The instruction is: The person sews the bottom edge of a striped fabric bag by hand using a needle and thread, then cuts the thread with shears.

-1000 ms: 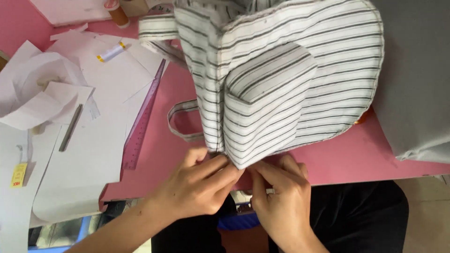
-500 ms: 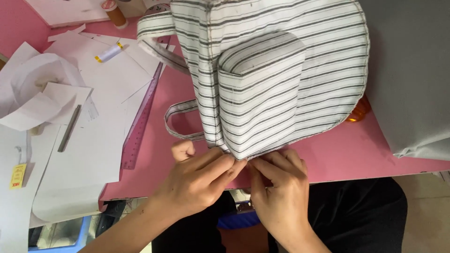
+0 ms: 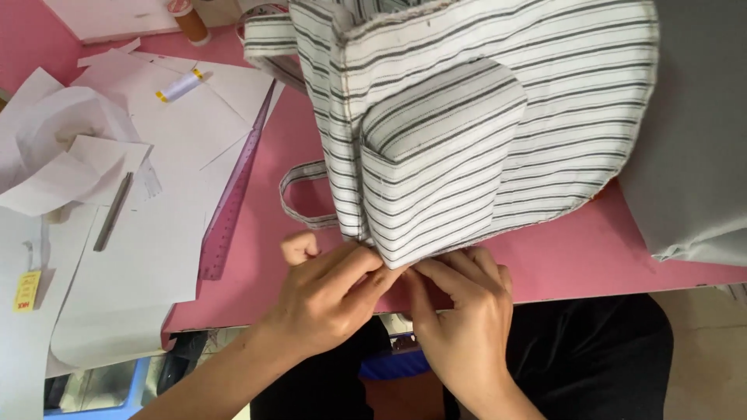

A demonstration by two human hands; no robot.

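Note:
A white bag with grey stripes point(image 3: 482, 132) stands on the pink table point(image 3: 272, 264), its front pocket facing me and a striped strap loop point(image 3: 299, 194) lying to its left. My left hand point(image 3: 334, 295) pinches the bag's bottom corner seam with thumb and fingers. My right hand point(image 3: 459, 311) grips the same bottom edge just to the right, fingertips pressed against the fabric. Both hands touch at the corner near the table's front edge.
White paper pattern pieces point(image 3: 148, 155) cover the left of the table, with a pink transparent ruler point(image 3: 233, 194), a grey pen point(image 3: 113, 210), a small thread spool point(image 3: 180, 85) and a brown tube point(image 3: 188, 19). Grey fabric point(image 3: 700, 140) lies at the right.
The bag has tilted and shifted, its pocket now seen more from the side. Both hands stay pinching the bottom corner in nearly the same place.

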